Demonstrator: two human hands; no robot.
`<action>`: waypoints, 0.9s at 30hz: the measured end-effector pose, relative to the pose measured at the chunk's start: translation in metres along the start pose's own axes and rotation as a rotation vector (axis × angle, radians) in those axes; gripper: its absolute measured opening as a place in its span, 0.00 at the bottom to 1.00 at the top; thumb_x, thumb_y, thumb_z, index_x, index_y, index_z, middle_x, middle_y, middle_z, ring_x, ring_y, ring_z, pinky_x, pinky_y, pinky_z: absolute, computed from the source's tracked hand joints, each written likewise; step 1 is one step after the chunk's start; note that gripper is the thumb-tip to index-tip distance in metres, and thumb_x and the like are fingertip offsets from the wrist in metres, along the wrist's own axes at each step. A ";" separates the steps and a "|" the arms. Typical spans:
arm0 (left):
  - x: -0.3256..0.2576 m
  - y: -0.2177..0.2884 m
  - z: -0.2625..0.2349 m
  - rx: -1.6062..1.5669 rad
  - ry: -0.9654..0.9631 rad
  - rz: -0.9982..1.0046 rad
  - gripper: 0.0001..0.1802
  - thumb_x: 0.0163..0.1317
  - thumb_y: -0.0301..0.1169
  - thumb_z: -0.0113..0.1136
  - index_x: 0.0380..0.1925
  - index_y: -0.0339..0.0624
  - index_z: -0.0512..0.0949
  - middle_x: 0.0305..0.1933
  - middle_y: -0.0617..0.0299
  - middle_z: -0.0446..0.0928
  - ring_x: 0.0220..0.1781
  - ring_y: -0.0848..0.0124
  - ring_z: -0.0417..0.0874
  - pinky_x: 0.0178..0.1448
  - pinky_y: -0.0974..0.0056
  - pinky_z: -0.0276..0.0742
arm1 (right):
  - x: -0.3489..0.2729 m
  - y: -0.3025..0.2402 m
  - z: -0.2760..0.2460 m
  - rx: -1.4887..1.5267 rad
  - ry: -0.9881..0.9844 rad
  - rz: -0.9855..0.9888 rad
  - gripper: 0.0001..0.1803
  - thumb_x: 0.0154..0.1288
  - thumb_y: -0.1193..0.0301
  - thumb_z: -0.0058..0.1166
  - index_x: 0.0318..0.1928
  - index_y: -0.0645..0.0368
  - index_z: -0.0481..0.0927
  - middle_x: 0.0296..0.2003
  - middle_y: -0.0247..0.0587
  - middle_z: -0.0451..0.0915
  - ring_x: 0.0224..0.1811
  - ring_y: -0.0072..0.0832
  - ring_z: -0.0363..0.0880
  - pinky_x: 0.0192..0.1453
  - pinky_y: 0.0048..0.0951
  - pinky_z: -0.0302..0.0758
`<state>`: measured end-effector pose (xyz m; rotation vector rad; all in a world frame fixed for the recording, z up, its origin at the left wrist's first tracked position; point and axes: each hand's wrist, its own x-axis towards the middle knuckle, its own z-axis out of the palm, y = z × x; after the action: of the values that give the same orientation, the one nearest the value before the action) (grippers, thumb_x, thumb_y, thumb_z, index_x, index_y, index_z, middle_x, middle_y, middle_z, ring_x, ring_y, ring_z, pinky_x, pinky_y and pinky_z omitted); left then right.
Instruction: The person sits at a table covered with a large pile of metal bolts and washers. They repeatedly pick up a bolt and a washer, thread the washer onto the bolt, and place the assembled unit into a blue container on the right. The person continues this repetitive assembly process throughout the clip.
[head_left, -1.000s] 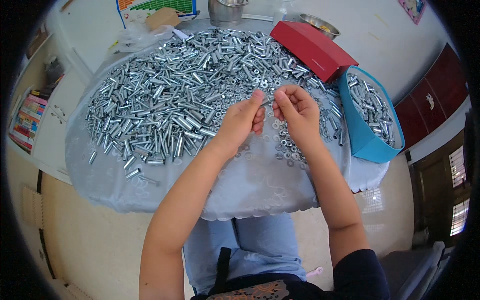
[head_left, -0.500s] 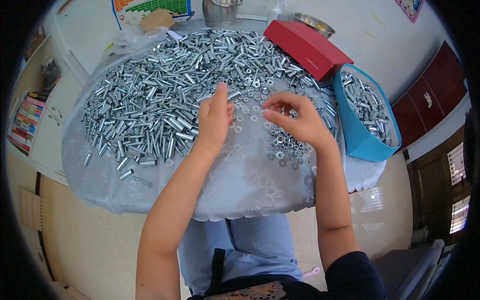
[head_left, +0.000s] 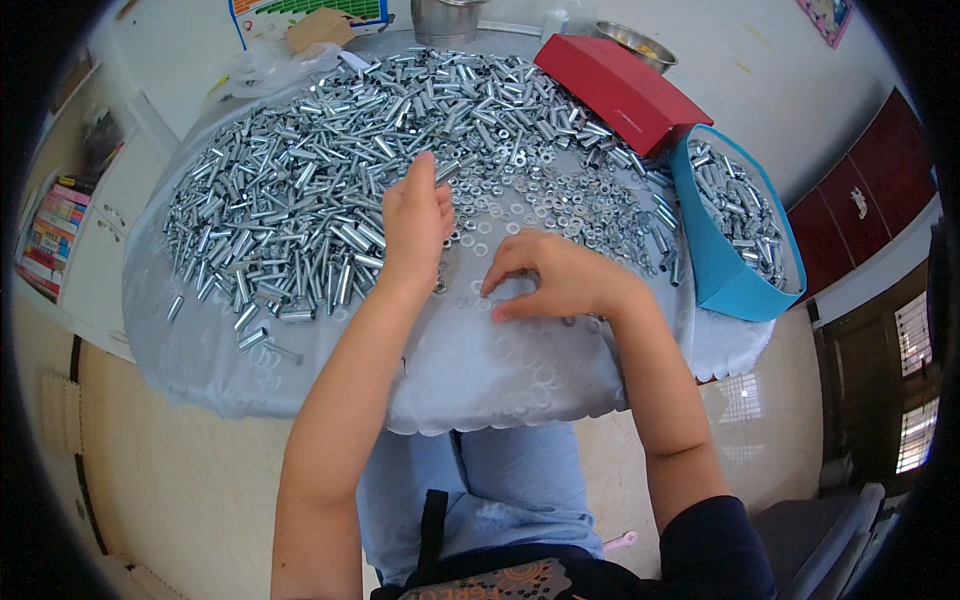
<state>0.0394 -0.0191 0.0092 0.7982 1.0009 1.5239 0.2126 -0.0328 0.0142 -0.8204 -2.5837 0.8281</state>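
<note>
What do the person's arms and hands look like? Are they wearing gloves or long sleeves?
No gloves and no long sleeves. The left hand and right hand are bare, with no ring, watch or bracelet visible. Both forearms are bare too. A short dark navy sleeve covers the upper right arm; the left sleeve is out of view.

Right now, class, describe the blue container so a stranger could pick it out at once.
Start at the round table heaped with silver metal sleeves. At its right edge, beside the flat red box, stands the blue container: the only blue thing, open-topped and holding more silver parts.
</note>
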 end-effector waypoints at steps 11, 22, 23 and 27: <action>-0.001 -0.002 0.002 -0.016 0.009 0.000 0.23 0.61 0.43 0.46 0.12 0.51 0.53 0.11 0.72 0.51 0.12 0.80 0.52 0.17 0.72 0.50 | 0.004 0.001 0.002 0.074 -0.119 0.090 0.12 0.47 0.67 0.63 0.30 0.60 0.78 0.28 0.38 0.73 0.33 0.29 0.71 0.39 0.27 0.69; 0.002 -0.006 -0.001 -0.038 -0.014 -0.009 0.19 0.61 0.43 0.46 0.16 0.50 0.55 0.12 0.73 0.53 0.12 0.81 0.53 0.17 0.73 0.50 | 0.002 -0.005 -0.001 0.026 -0.101 0.229 0.13 0.48 0.66 0.62 0.30 0.62 0.77 0.27 0.39 0.74 0.30 0.29 0.72 0.35 0.28 0.70; 0.002 -0.006 -0.002 -0.046 -0.028 -0.005 0.19 0.61 0.43 0.45 0.16 0.50 0.55 0.12 0.73 0.53 0.12 0.81 0.52 0.17 0.72 0.50 | 0.002 -0.005 -0.001 0.028 -0.100 0.237 0.13 0.49 0.66 0.61 0.30 0.62 0.77 0.26 0.39 0.75 0.30 0.29 0.73 0.34 0.28 0.70; 0.002 -0.008 0.000 -0.061 -0.049 0.023 0.19 0.62 0.43 0.45 0.16 0.50 0.55 0.12 0.73 0.52 0.12 0.81 0.52 0.16 0.72 0.49 | -0.001 -0.007 0.000 0.029 -0.092 0.266 0.13 0.49 0.67 0.61 0.30 0.63 0.77 0.25 0.40 0.75 0.28 0.29 0.73 0.32 0.28 0.70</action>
<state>0.0417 -0.0164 0.0020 0.8030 0.9079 1.5405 0.2105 -0.0383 0.0178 -1.1612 -2.5686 0.9961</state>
